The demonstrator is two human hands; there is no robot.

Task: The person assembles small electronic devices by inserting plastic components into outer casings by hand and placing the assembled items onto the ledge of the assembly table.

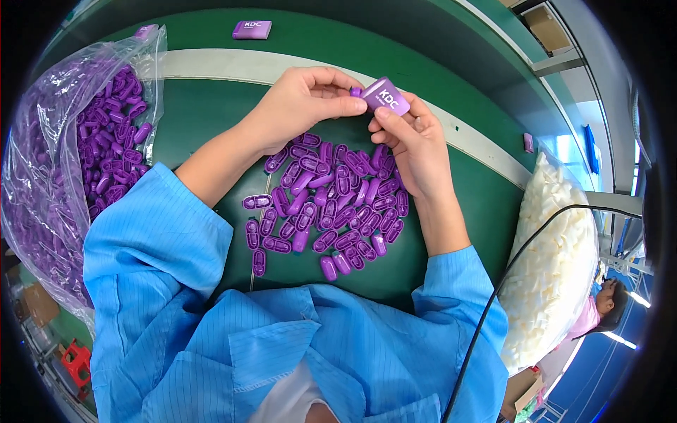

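Note:
My right hand (417,144) grips a flat purple case (386,96) with white print, thumb on its face and fingers behind. At the case's left end, my left hand (293,106) pinches a small purple cap (356,92) between thumb and fingertips. The cap is against or very close to the case; whether it is seated in it I cannot tell. Below both hands, many loose oval purple caps (328,204) lie in a pile on the green work surface (190,127), some hollow side up, others showing a smooth back.
To the left, a clear plastic bag (53,141) holds many purple caps. A sack of white pieces (553,261) stands on the right, a black cable (486,303) in front. Purple cases (252,29) lie beyond a pale strip (226,65). Another person (603,303) is at far right.

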